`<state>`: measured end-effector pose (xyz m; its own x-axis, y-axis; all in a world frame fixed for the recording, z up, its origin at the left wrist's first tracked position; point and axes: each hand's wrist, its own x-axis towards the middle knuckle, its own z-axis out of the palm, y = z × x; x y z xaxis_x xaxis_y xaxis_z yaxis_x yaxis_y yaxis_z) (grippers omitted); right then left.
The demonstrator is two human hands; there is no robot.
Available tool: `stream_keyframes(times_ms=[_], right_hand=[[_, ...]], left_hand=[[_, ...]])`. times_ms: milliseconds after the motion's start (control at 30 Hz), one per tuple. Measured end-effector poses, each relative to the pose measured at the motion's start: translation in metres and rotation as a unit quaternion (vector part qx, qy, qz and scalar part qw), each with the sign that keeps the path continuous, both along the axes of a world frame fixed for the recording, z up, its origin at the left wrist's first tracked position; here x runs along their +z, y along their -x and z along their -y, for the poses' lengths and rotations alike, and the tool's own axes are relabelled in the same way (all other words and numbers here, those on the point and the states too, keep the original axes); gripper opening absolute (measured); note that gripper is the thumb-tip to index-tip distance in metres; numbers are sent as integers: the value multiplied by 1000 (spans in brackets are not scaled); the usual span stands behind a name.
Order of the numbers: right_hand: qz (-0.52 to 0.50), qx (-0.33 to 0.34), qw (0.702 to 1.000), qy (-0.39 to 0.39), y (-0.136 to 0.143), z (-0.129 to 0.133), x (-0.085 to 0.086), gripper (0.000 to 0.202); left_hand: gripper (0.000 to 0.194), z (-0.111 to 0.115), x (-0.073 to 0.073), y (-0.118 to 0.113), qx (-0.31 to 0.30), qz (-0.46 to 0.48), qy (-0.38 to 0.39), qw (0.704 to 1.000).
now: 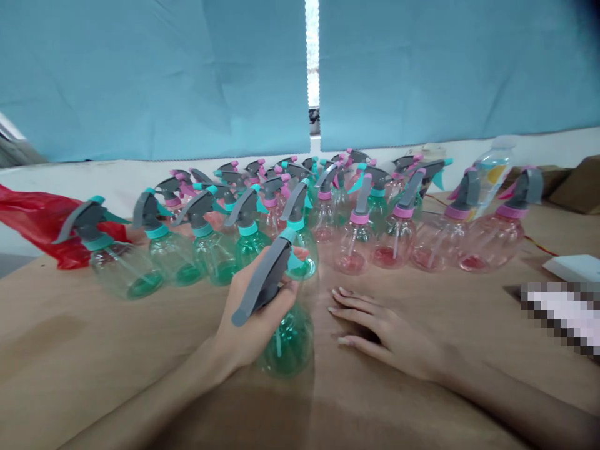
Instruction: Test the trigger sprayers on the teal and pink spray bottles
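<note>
My left hand (248, 312) is wrapped round the neck of a green spray bottle (288, 344) with a grey and teal trigger head, which stands upright near the front of the table. To its right, my right hand (379, 328) rests on the wooden table (187, 362) with its fingers spread and nothing in them. Behind my hands, a row of spray bottles runs across the table: green ones (213, 256) with teal collars on the left, pink ones (394, 240) with pink collars on the right. Several more bottles crowd behind this row, partly hidden.
A red plastic bag (60, 231) lies at the left. On the right are a clear bottle with a label (492, 172), a brown box (579, 184), a white object (574, 269) and a blurred-out flat item (562, 312). Blue curtains (164, 75) hang behind.
</note>
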<state>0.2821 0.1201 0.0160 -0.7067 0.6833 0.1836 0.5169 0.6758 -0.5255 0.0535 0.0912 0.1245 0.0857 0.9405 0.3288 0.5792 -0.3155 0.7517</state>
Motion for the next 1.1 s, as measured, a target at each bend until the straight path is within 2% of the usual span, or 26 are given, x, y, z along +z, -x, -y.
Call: stream_keyframes(times_ms=[167,367,733,1100], right_hand=[[2,-5,1000,8,1,0,2,51],[26,-1,1000,8,1,-1,4,52],[21,-1,1000,6,0,-1,3,51],[12,-3,1000,4,0,0,2,50]], left_hand=[[34,0,-2,0,-9,-4,5,1000],[26,-1,-1,-1,-2,-5,-31,1000],[29,-1,2,-3,-16,7,-20,1000],[33,-1,-3,-1,-7,-13,-13,1000]])
